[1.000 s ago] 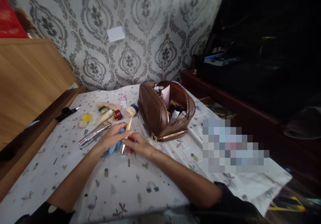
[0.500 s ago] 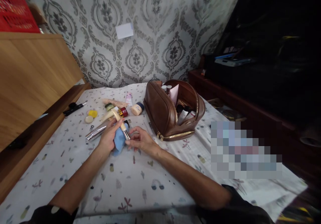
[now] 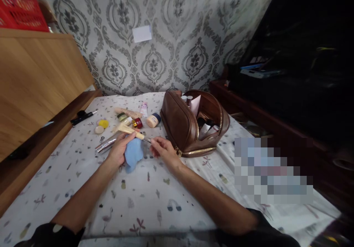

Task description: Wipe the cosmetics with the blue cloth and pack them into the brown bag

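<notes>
My left hand (image 3: pixel 119 149) is closed round a cream-coloured squeeze tube (image 3: pixel 132 132) and a blue cloth (image 3: pixel 134 155), which hangs below the fingers. The tube lies tilted, its silver end pointing right. Fingers of my right hand (image 3: pixel 165 152) pinch that silver end. Behind my hands stand a dark red jar (image 3: pixel 137 123), a green-lidded jar (image 3: pixel 121 117) and a cream jar with a dark blue lid (image 3: pixel 153 120). A silver tube (image 3: pixel 107 143) lies just left of my left hand. To the right sits an open brown cosmetic bag (image 3: pixel 179 123) with bottles and tubes inside.
A patterned white cloth (image 3: pixel 149 202) covers the table. Yellow and pale round items (image 3: pixel 103 124) and black slim items (image 3: pixel 83 118) lie at left, by a wooden cabinet (image 3: pixel 41 62). A pixelated patch covers something at right. Patterned wallpaper rises behind.
The cream tube has turned from steep to nearly level, its silver end swinging up and right. My right hand has moved slightly right with that end, and the view has shifted a little.
</notes>
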Demonstrator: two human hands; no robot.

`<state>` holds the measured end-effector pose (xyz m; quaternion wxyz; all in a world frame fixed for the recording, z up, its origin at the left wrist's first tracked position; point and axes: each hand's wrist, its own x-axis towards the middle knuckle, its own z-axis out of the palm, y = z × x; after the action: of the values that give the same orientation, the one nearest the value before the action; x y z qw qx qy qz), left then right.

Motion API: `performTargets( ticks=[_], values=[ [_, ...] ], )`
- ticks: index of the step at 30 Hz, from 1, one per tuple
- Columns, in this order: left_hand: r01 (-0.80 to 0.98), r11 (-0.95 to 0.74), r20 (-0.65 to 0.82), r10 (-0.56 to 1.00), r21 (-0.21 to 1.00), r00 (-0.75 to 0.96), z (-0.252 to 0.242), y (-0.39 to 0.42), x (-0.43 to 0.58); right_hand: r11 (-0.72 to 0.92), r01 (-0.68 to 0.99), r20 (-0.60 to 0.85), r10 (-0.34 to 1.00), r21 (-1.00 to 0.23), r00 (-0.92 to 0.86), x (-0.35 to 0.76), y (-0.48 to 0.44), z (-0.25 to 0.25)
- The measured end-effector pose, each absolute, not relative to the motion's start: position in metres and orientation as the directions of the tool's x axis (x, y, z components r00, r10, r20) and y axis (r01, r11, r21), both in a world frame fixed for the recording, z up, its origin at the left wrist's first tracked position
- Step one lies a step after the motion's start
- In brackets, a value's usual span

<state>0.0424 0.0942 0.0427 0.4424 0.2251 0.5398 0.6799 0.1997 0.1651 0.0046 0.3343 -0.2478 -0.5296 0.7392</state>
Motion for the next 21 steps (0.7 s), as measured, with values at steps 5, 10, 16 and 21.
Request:
performTargets(
  ticks=[5,10,16,21],
  values=[
    [-0.340,-0.035,-0.147,0.856,0.940,-0.496,0.0421,0.0941,0.0439,-0.320,-0.173,-0.127,0.733,-0.931,-0.668,0.1985,0.1632,0.0046],
    [-0.340,-0.039,-0.153,0.841,0.940,-0.519,0.0418,0.0946,0.0435,-0.304,-0.233,-0.077,0.742,-0.924,-0.666,0.1988,0.1633,0.0094],
    [-0.330,-0.009,-0.171,0.840,0.944,-0.514,0.0410,0.0940,0.0435,-0.228,-0.250,-0.007,0.752,-0.941,-0.659,0.2006,0.1648,0.0068],
    [-0.340,-0.010,-0.162,0.865,0.941,-0.474,0.0374,0.0934,0.0424,-0.262,-0.177,-0.077,0.736,-0.949,-0.672,0.2007,0.1640,0.0057]
  ],
)
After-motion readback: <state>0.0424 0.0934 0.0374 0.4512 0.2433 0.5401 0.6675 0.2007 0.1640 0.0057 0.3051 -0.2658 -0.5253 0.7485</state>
